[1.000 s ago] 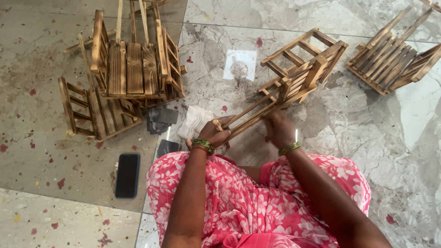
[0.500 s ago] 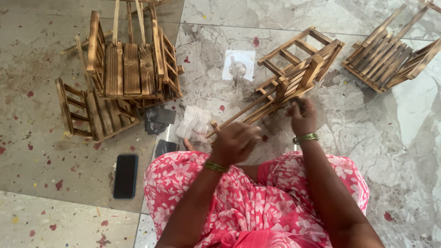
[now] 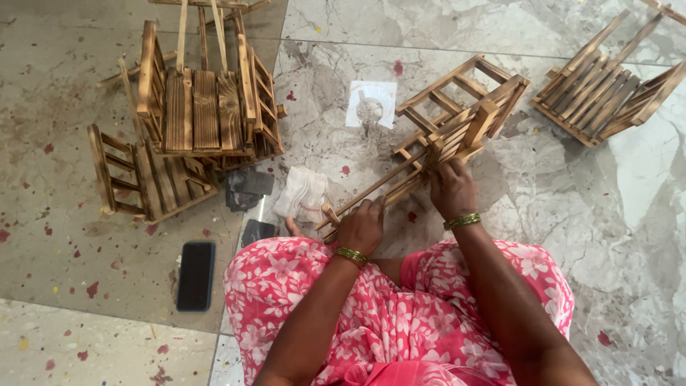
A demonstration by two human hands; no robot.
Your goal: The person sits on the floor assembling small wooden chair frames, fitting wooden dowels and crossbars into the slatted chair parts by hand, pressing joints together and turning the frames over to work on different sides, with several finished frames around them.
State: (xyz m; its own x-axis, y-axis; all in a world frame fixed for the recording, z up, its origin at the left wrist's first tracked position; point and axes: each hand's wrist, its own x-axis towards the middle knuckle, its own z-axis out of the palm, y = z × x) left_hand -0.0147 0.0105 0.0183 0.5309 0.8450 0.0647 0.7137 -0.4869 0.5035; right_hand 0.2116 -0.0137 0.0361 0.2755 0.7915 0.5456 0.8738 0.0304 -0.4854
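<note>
**Wooden slat frames on a stone floor, one in hand**

Item in hand: a small wooden frame (image 3: pixel 446 136) of light slats with scorched edges, lying tilted on the marble floor (image 3: pixel 543 214) just ahead of the person's knees, its long rails reaching back toward the lap.

Left hand (image 3: pixel 362 227): grip closed around the near ends of the long rails; a gold bangle at the wrist.

Right hand (image 3: pixel 451 189): grip closed on the slatted body of the frame, fingers curled over its near edge; a gold bangle at the wrist.

Other pieces:
- Stacked frames (image 3: pixel 204 100), toward the far left of the floor, several piled together.
- Single flat frame (image 3: pixel 143 179), leaning against that pile on its near side.
- Finished frame (image 3: pixel 607 78), at the far right corner, well apart from the hands.
- White square of paper (image 3: pixel 371 104), beyond the held frame.
- Crumpled white cloth (image 3: pixel 304 193) and dark sanding pads (image 3: pixel 246 189), just left of the left hand.
- Black phone (image 3: pixel 195 275), lying flat near the left knee.
</note>
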